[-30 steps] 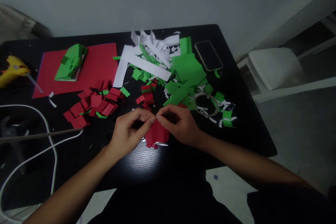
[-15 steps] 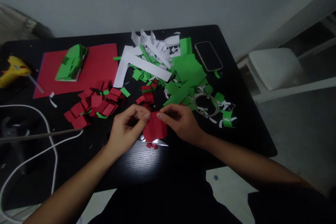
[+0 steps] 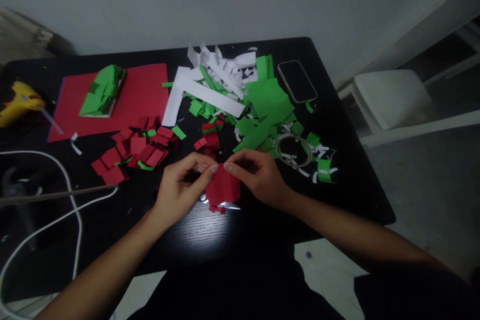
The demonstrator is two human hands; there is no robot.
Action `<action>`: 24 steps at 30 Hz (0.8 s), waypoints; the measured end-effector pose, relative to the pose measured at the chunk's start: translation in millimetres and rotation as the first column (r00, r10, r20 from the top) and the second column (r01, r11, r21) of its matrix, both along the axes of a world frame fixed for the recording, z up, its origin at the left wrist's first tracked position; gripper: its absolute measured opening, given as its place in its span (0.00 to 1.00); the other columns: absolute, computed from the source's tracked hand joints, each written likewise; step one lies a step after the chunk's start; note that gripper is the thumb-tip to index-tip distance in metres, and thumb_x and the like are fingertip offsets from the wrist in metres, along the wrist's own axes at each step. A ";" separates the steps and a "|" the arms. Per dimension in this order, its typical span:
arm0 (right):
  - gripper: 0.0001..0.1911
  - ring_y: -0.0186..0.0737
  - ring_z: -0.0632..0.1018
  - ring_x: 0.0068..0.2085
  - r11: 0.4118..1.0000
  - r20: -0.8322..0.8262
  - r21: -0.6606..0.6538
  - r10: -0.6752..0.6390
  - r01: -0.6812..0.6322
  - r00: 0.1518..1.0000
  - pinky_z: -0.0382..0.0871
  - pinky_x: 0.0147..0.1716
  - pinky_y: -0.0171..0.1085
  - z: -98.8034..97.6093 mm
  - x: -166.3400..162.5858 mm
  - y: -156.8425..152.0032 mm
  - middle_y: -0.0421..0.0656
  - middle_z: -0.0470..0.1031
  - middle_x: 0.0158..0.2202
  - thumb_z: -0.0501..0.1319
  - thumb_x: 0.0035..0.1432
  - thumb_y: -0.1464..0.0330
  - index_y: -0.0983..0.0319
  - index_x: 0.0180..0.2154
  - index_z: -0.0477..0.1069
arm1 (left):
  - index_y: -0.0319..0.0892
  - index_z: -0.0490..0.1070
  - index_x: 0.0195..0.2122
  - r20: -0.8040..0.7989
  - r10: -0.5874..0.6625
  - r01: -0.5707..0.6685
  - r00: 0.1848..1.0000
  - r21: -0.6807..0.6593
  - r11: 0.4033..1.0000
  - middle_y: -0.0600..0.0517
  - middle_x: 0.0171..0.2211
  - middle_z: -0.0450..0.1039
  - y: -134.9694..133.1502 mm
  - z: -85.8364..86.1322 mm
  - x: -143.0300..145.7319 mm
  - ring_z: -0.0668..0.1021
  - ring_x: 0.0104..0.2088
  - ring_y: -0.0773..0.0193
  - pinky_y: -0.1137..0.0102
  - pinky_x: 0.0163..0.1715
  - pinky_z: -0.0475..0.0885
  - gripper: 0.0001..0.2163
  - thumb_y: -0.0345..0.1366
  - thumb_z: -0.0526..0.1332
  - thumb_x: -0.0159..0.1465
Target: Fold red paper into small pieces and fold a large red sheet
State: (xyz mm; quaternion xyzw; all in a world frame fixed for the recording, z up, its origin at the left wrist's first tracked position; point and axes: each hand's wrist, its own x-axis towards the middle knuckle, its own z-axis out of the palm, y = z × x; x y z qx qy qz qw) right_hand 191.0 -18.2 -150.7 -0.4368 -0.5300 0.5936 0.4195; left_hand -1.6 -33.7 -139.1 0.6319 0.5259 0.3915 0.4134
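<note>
Toward the table's (image 3: 262,232) near edge, the left hand (image 3: 187,182) and right hand (image 3: 260,177) pinch a red paper (image 3: 224,189) by its far edge, thumbs against fingers. Near the far right corner lies a phone (image 3: 298,81).

Between left grip (image 3: 183,182) and right grip (image 3: 264,178), one creased red paper (image 3: 223,187); farther right, one black rectangular phone (image 3: 297,82), one pale round ring (image 3: 294,165); farther left, one yellow glue gun (image 3: 23,100), one red paper sheet (image 3: 146,90).
</note>
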 end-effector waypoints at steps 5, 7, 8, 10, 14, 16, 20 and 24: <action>0.06 0.36 0.80 0.34 1.000 -0.016 0.000 -0.031 0.031 0.999 0.75 0.37 0.34 -1.2 -0.1 0.4 0.41 0.81 0.31 0.69 0.58 0.65 0.61 0.32 0.78 | 0.42 0.76 0.35 0.029 0.016 -0.015 0.999 -0.030 0.999 0.55 0.28 0.77 1.2 -0.7 0.2 0.77 0.27 0.69 0.75 0.29 0.73 0.05 0.37 0.65 0.65; 0.07 0.37 0.80 0.34 0.999 -0.009 -0.007 -0.049 0.048 0.999 0.75 0.37 0.35 -3.0 -0.4 0.9 0.41 0.81 0.32 0.69 0.58 0.64 0.61 0.33 0.78 | 0.42 0.76 0.35 0.030 0.022 -0.021 0.999 -0.035 0.999 0.55 0.27 0.77 1.8 -1.1 -0.3 0.77 0.27 0.69 0.75 0.29 0.72 0.05 0.37 0.64 0.66; 0.07 0.37 0.80 0.35 0.999 -0.008 -0.016 -0.049 0.049 0.999 0.75 0.37 0.35 -3.9 -0.6 1.2 0.41 0.81 0.32 0.69 0.57 0.63 0.61 0.33 0.78 | 0.42 0.76 0.35 0.027 0.024 -0.023 0.999 -0.034 0.999 0.55 0.27 0.77 2.0 -1.3 -0.6 0.76 0.26 0.69 0.75 0.28 0.72 0.05 0.37 0.64 0.66; 0.08 0.37 0.80 0.35 0.999 -0.018 -0.035 -0.041 0.040 0.999 0.75 0.38 0.35 -5.3 -0.9 2.0 0.41 0.81 0.33 0.69 0.57 0.63 0.61 0.33 0.78 | 0.41 0.76 0.35 0.016 0.031 -0.031 0.999 -0.026 0.999 0.55 0.27 0.76 2.1 -1.9 -1.6 0.76 0.26 0.70 0.75 0.28 0.72 0.06 0.37 0.64 0.66; 0.09 0.37 0.80 0.35 0.999 -0.024 -0.043 -0.025 0.024 0.999 0.75 0.38 0.35 -6.2 -0.9 2.7 0.41 0.81 0.33 0.69 0.57 0.62 0.62 0.34 0.78 | 0.41 0.77 0.36 0.000 0.052 -0.052 0.999 -0.003 0.999 0.55 0.28 0.76 1.6 -2.6 -2.7 0.76 0.28 0.70 0.76 0.30 0.72 0.05 0.37 0.65 0.66; 0.08 0.37 0.80 0.35 0.999 -0.005 -0.032 -0.016 0.016 1.000 0.74 0.37 0.35 -5.9 -0.3 2.6 0.41 0.81 0.33 0.68 0.58 0.63 0.62 0.34 0.79 | 0.41 0.76 0.35 0.009 0.045 -0.045 0.999 -0.006 0.999 0.55 0.28 0.76 1.5 -2.5 -2.4 0.76 0.28 0.70 0.76 0.29 0.71 0.05 0.36 0.65 0.66; 0.08 0.37 0.80 0.34 1.000 0.025 -0.012 -0.002 0.002 1.000 0.74 0.35 0.35 -5.1 0.5 1.8 0.41 0.82 0.32 0.68 0.59 0.63 0.61 0.33 0.80 | 0.41 0.75 0.34 0.032 0.020 -0.019 0.999 -0.020 1.000 0.56 0.26 0.75 2.1 -2.6 -1.2 0.75 0.26 0.70 0.76 0.27 0.70 0.04 0.35 0.64 0.66; 0.10 0.38 0.81 0.34 1.000 0.035 -0.014 0.029 -0.028 0.999 0.74 0.35 0.35 -4.4 -0.2 0.3 0.42 0.83 0.32 0.68 0.58 0.61 0.62 0.33 0.81 | 0.41 0.75 0.34 0.006 -0.011 0.012 1.000 -0.014 1.000 0.56 0.26 0.75 1.9 -4.7 -0.7 0.75 0.26 0.70 0.76 0.27 0.70 0.05 0.35 0.64 0.66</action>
